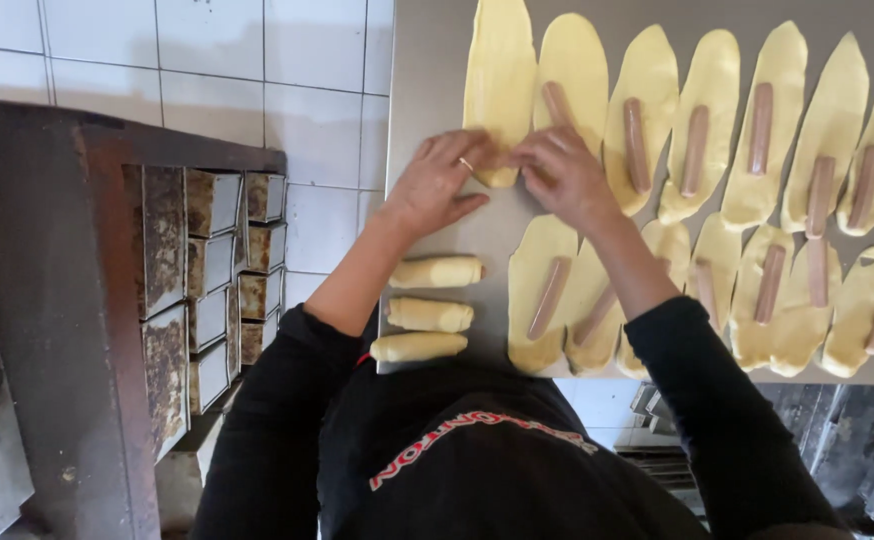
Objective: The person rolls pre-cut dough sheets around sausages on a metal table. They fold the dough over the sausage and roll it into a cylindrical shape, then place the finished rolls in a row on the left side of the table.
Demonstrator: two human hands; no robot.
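Observation:
My left hand and my right hand meet on the near end of a long oval sheet of pale yellow dough at the far left of a steel table, fingers curled over its rolled edge. A ring shows on the left hand. Beside it lie several more flat dough sheets, each with a pink sausage laid along it. A second row of dough sheets with sausages lies nearer me, partly under my right forearm. Three finished dough rolls sit at the table's near left corner.
To the left stands a dark metal rack holding several worn rectangular baking tins. The floor is white tile. Dark metal equipment shows below the table's near right edge.

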